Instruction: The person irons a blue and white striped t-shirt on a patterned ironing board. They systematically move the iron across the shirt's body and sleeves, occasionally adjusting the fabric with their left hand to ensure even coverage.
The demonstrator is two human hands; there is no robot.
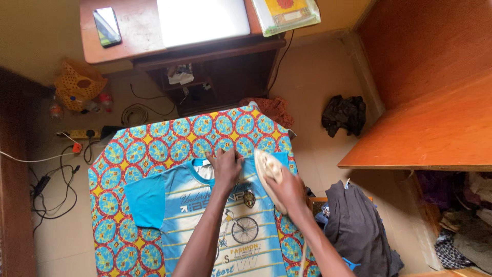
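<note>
Patterned cloth [154, 149] covers the table where the left hand [225, 166] presses the T-shirt [205, 215] collar flat while the right hand [288, 189] grips an iron [267, 166] just beside it.

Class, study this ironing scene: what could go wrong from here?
1. The left hand presses the T-shirt close beside the iron held by the right hand; fingers could get burned.
2. Cables trail across the floor, a likely trip hazard.

A blue and white striped shirt [205, 225] lies on blue, yellow and red circle-patterned cloth [154, 149].
</note>
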